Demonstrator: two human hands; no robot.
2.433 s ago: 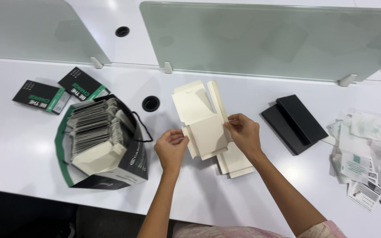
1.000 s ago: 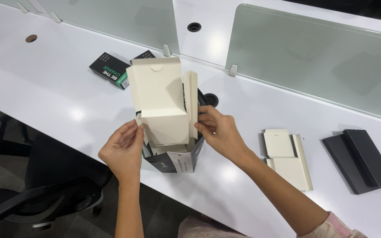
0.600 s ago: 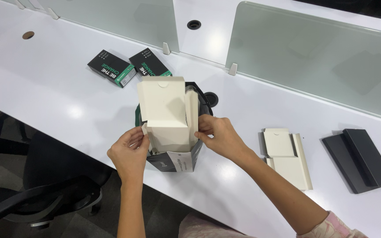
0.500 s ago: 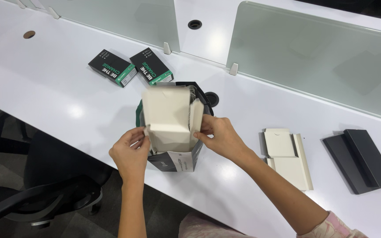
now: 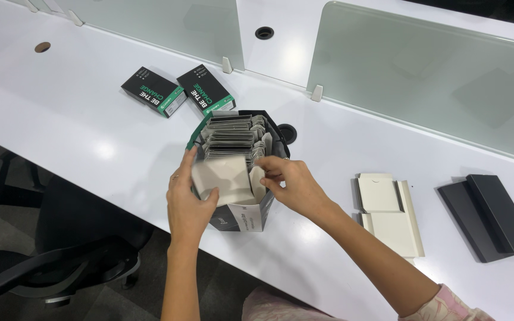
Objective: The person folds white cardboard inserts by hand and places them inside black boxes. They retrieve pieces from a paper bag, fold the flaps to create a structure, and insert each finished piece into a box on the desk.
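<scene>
A black and green carton (image 5: 240,217) stands on the white desk (image 5: 90,125), packed with several folded grey-white card boxes (image 5: 231,135). A folded cream card box (image 5: 224,177) sits low in its near end. My left hand (image 5: 187,202) grips that box's left side. My right hand (image 5: 290,185) holds its right edge, fingers reaching into the carton.
Two small black and green boxes (image 5: 178,94) lie at the back left. Flat cream card blanks (image 5: 391,213) lie to the right, with a black box and its lid (image 5: 489,215) beyond. Frosted glass dividers (image 5: 423,71) run along the back. A black chair (image 5: 43,255) is below the desk edge.
The cream box, held high above the carton a second ago, has come down into the carton's near end. Both hands lowered with it.
</scene>
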